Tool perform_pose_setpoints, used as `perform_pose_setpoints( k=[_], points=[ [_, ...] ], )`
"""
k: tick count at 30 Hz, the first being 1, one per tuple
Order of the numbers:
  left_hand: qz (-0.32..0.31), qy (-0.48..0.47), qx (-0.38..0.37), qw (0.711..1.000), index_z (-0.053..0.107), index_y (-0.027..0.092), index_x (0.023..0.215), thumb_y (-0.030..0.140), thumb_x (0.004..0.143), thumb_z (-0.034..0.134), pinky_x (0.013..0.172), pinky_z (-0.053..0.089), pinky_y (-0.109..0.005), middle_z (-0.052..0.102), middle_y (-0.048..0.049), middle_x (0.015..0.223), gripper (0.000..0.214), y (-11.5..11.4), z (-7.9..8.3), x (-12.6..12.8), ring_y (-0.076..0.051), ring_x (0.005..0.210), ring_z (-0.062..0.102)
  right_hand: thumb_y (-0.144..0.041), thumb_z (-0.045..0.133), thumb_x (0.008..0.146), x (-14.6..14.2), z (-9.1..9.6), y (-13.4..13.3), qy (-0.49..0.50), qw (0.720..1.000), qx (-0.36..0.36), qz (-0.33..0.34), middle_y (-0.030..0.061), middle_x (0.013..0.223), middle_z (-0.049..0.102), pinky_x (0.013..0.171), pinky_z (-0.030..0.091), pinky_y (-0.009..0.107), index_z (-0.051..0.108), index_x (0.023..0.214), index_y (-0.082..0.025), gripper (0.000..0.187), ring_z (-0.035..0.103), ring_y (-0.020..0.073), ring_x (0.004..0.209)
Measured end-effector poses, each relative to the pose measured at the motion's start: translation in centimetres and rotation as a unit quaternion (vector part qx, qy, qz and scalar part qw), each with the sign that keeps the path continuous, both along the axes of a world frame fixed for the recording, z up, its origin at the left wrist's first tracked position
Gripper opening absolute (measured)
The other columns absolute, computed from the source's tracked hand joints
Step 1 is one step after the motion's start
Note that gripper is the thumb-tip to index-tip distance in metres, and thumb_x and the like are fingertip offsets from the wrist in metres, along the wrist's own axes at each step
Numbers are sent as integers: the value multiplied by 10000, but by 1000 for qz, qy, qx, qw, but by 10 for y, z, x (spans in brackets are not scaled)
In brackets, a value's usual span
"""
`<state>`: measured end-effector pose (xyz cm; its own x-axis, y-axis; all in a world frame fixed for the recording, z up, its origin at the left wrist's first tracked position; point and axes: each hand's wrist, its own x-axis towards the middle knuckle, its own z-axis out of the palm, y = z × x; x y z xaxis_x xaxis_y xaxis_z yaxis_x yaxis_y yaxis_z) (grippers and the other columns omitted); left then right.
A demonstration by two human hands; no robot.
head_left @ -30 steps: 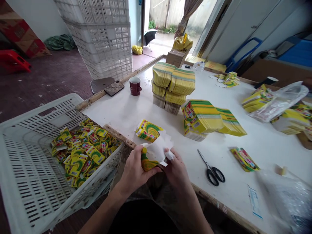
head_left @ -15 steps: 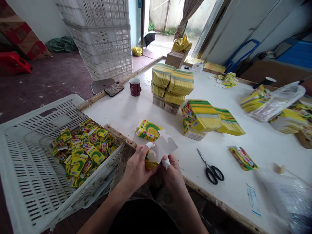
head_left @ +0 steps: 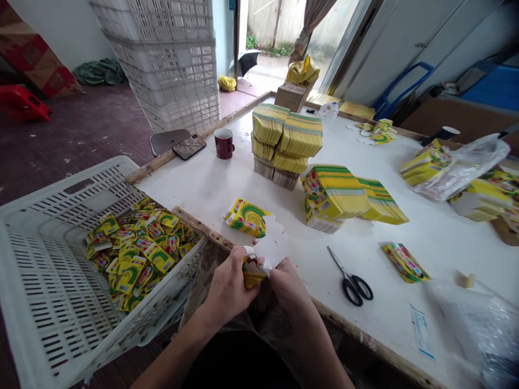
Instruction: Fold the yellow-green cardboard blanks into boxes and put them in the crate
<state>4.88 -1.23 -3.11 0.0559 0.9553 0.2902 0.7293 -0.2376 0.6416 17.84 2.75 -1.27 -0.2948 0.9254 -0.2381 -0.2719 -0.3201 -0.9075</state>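
Note:
My left hand (head_left: pixel 227 286) and my right hand (head_left: pixel 288 286) are both closed on one small yellow-and-green carton (head_left: pixel 259 265) at the near edge of the white table (head_left: pixel 211 183). Its white inner flaps stick up between my fingers. A short pile of flat cartons (head_left: pixel 247 217) lies just beyond my hands. To my left stands a white slatted crate (head_left: pixel 48 281) holding several folded cartons (head_left: pixel 138 248).
Tall stacks of flat cartons (head_left: pixel 286 143) and fanned bundles (head_left: pixel 344 197) fill the table's middle. Scissors (head_left: pixel 351 278) lie to my right, near a loose carton (head_left: pixel 405 263). A red mug (head_left: pixel 225 143), a phone (head_left: pixel 189 146) and plastic bags (head_left: pixel 462 167) sit further off. Stacked crates (head_left: pixel 170 59) stand behind.
The carton's white flaps, spread wide half a second ago, are now folded in closer between my fingers. My hands have stayed at the table's near edge.

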Motion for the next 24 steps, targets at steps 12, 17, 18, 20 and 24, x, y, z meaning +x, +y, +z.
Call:
perform_pose_setpoints(
  k=[12,17,18,20,24],
  points=[
    [-41,-25,-74,996,259,197,1240,235,760,600,758,529,-375,629,-119,1072,590,9,6,-2,-269,956,649,-433,447,938,5,-3,-5,-150,968,188,65,84,1262,621,1026,434,399,472,1371,-217,484,561,261,1185],
    [-73,-54,-57,994,293,213,1236,184,768,537,734,538,-360,601,-82,1028,529,12,-2,-2,-223,858,638,-197,524,887,5,-5,-19,-261,909,311,95,119,1492,385,1100,362,441,220,1502,-213,686,415,283,1340],
    [-67,-57,-40,995,304,222,1237,179,778,526,779,534,-368,579,-91,1080,512,12,-5,-2,-221,910,628,-150,497,883,4,-8,-21,-276,896,335,95,113,1514,350,1127,318,456,224,1502,-216,680,365,279,1375],
    [-34,-54,-7,998,293,223,1270,181,787,526,904,495,-415,512,-123,1204,539,12,-7,-3,-242,1077,571,-104,452,880,3,-16,-21,-278,887,359,82,99,1519,348,1140,299,460,272,1490,-225,646,333,266,1397],
    [28,4,-6,1000,350,193,1258,145,718,590,964,439,-501,527,-133,1203,593,10,-1,-12,-297,1152,520,-146,420,917,7,-29,-12,-276,902,331,-24,107,1443,467,1076,407,452,340,1462,-239,559,452,256,1324]
  ],
)
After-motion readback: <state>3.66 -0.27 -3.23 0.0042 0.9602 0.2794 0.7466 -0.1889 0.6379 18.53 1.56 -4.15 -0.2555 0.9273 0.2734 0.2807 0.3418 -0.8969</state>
